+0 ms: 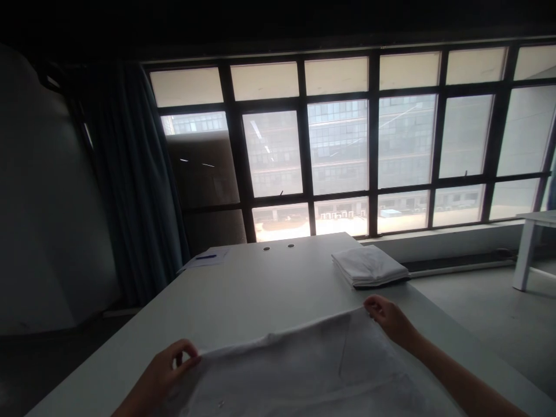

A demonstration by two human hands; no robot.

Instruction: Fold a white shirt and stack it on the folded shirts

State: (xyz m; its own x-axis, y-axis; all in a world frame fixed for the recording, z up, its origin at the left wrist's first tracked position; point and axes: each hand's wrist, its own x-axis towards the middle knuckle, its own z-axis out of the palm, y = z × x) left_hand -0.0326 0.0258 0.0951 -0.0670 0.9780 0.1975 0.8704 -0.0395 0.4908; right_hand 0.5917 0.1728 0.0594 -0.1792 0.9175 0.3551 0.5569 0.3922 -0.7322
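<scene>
A white cloth is stretched between my two hands above the near part of the table. My left hand pinches its left upper corner between thumb and fingers. Farther right and a little higher, my right hand grips the other upper corner. The top edge of the cloth runs nearly straight from hand to hand, with some creases below it. Its lower part passes out of the bottom of the view, so I cannot tell what kind of cloth article it is.
The white table reaches toward the windows. A folded white cloth stack lies near its right edge, beyond my right hand. Paper with a blue pen rests at the far left. A second table stands at right.
</scene>
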